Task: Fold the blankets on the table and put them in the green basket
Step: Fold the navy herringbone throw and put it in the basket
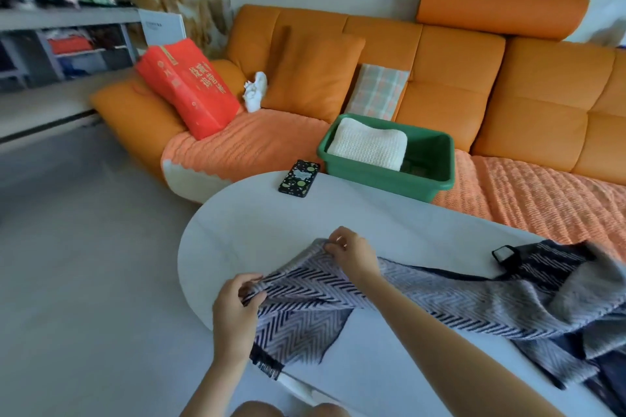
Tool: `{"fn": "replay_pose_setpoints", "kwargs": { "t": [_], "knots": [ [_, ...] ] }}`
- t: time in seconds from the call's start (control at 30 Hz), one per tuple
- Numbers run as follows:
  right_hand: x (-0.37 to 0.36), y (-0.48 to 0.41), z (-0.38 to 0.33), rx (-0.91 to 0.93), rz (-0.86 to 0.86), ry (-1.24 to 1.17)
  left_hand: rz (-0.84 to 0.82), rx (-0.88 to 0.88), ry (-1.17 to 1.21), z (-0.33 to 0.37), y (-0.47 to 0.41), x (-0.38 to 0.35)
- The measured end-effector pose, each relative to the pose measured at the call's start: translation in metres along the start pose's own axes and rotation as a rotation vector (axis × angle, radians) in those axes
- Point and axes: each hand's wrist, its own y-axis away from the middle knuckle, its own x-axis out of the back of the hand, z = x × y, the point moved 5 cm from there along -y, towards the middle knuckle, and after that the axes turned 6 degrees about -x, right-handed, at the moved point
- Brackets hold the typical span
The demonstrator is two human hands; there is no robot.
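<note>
One blanket at least remains: over the table (257,223), from lower centre to the right edge, the zigzag blanket (440,294) sprawls unfolded. Beyond the table, centre right, the green basket (389,178) already holds a folded white blanket (369,145). Left hand (233,306) and right hand (354,252) each keep a closed grip, pinching the zigzag blanket's edge. Dark cloth (555,264) at far right runs out of frame; whether it is a second blanket I cannot tell.

Navy-white chevron blanket (406,294); green basket (389,173)
</note>
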Motion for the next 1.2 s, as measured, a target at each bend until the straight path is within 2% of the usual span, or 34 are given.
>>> {"fn": "replay_pose_setpoints", "kwargs": {
  "t": [0.07,0.17,0.23,0.27,0.33,0.47,0.6,0.7,0.77,0.83,1.0,1.2],
  "knots": [
    [0.003,-0.010,-0.029,0.074,0.071,-0.037,0.048,0.075,0.091,-0.008,-0.008,0.010],
    [-0.001,-0.028,-0.069,0.171,0.090,-0.210,-0.088,0.216,0.118,-0.019,-0.016,0.008],
    [-0.008,-0.039,-0.089,0.220,0.063,-0.261,-0.195,0.182,0.039,-0.020,-0.015,0.001],
    [-0.011,-0.045,-0.097,0.236,0.059,-0.265,-0.196,0.169,0.027,-0.021,-0.016,0.000],
    [-0.018,-0.057,-0.110,0.255,0.059,-0.240,-0.119,0.170,0.042,-0.023,-0.022,0.009],
    [-0.031,-0.079,-0.126,0.303,0.069,-0.205,0.152,0.171,0.058,-0.033,-0.055,0.050],
    [-0.048,-0.099,-0.144,0.355,0.116,-0.187,0.307,0.062,-0.091,-0.047,-0.099,0.088],
    [-0.078,-0.118,-0.132,0.290,0.111,0.029,0.204,0.053,-0.348,-0.069,-0.123,0.089],
    [-0.108,-0.127,-0.108,0.204,-0.032,0.299,0.129,0.054,-0.515,-0.083,-0.123,0.082],
    [-0.124,-0.128,-0.090,0.170,-0.111,0.409,0.125,-0.027,-0.583,-0.089,-0.117,0.074],
    [-0.121,-0.127,-0.093,0.226,-0.052,0.368,0.141,-0.158,-0.677,-0.084,-0.103,0.062],
    [-0.142,-0.131,-0.123,0.303,-0.089,0.280,-0.006,-0.338,-0.669,-0.059,-0.069,0.028]
  ]
}}
